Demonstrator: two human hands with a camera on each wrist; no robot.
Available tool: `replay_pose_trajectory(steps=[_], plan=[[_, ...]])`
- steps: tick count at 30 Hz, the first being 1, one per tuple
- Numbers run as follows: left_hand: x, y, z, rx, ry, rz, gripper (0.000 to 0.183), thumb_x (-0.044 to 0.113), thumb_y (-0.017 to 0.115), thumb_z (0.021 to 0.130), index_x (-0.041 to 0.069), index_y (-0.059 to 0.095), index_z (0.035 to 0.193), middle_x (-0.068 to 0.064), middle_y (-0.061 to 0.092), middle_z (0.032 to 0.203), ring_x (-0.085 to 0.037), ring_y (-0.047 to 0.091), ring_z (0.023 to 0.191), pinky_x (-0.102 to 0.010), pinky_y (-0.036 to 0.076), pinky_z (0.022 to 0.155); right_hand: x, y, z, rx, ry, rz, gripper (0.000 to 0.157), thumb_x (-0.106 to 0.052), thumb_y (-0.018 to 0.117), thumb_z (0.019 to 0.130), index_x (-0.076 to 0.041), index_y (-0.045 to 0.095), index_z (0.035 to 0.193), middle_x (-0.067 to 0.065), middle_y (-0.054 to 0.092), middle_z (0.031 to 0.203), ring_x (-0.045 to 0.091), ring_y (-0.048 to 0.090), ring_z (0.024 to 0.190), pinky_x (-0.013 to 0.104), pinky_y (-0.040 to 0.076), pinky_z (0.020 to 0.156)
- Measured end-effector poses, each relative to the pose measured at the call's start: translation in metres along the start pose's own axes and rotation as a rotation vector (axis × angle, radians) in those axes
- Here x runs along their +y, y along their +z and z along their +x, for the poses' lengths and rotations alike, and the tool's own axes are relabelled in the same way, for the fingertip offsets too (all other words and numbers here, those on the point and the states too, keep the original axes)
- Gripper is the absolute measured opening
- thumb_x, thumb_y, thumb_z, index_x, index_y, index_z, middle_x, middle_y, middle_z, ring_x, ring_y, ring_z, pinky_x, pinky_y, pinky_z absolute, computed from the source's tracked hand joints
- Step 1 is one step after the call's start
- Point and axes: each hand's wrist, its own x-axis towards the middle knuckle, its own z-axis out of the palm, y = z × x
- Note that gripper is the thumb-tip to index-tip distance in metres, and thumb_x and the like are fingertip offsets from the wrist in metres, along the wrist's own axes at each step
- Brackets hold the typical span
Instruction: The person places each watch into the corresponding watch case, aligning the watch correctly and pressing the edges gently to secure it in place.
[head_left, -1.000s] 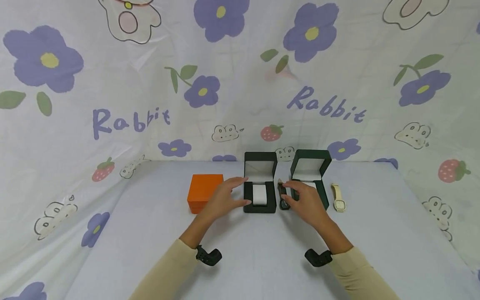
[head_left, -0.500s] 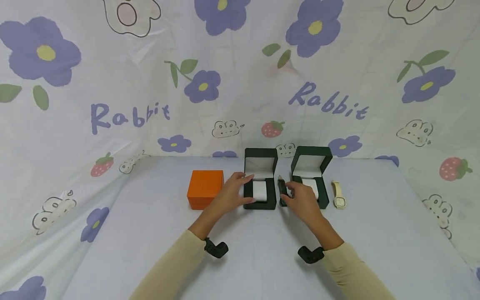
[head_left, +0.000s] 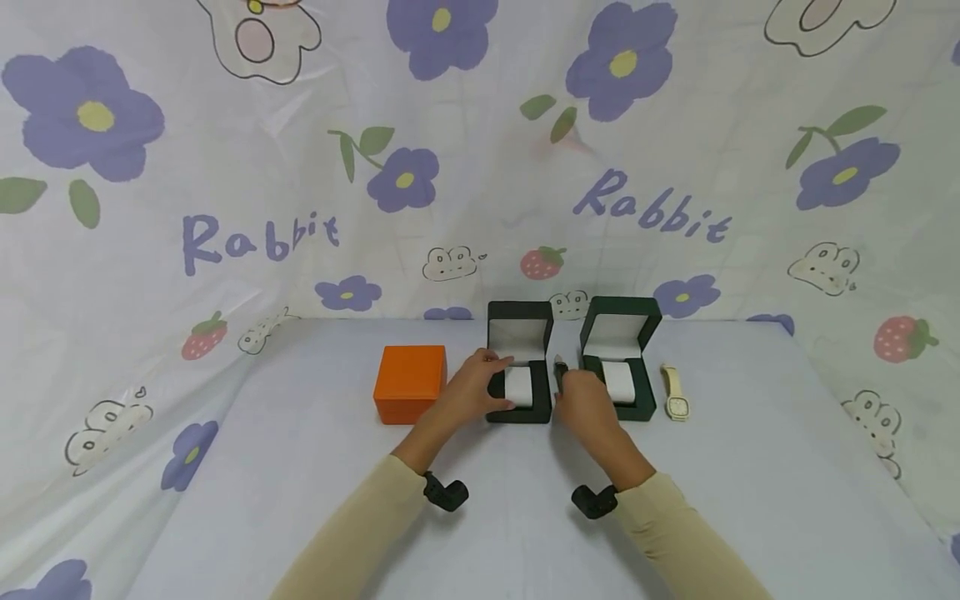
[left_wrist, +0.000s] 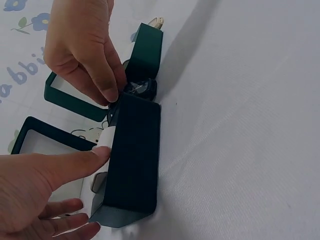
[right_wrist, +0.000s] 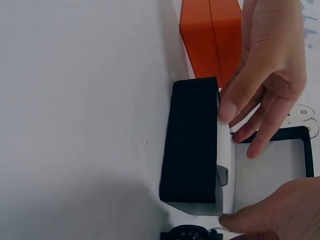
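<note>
My left hand (head_left: 471, 390) is at the left part of an open black watch box (head_left: 519, 416). Its thumb touches the white cushion (head_left: 517, 385) inside, and its other fingers spread loosely on the far side, as the right wrist view shows. Between the two open boxes lies a black wristwatch (right_wrist: 189, 233), mostly covered in the head view by my right hand (head_left: 588, 407). In the left wrist view, the right fingertips pinch the watch by its strap, while its dial (left_wrist: 141, 89) shows beside the box's corner.
An open dark green watch box (head_left: 639, 407) with a white cushion stands to the right. Beyond it lies a gold wristwatch (head_left: 678, 407). A closed orange box (head_left: 409, 377) is at the left, close to the left hand. A patterned cloth (head_left: 480, 167) hangs behind.
My left hand has moved right, onto the cushion in the black box. My right hand has come in leftward over the black watch, and its fingers have closed on the strap.
</note>
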Motion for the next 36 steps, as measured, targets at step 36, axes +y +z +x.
replay_pose_trajectory(steps=[36], plan=[[0.024, 0.004, 0.019, -0.059, -0.106, 0.199, 0.059, 0.024, 0.096, 0.071, 0.003, 0.072, 0.121, -0.017, 0.052, 0.115, -0.027, 0.044, 0.106, -0.034, 0.053, 0.082, 0.005, 0.02, -0.003, 0.098, -0.187, -0.276, 0.028, 0.008, 0.075, 0.083, 0.009, 0.068, 0.111, 0.021, 0.071, 0.087, 0.033, 0.07, 0.076, 0.045, 0.059, 0.061]])
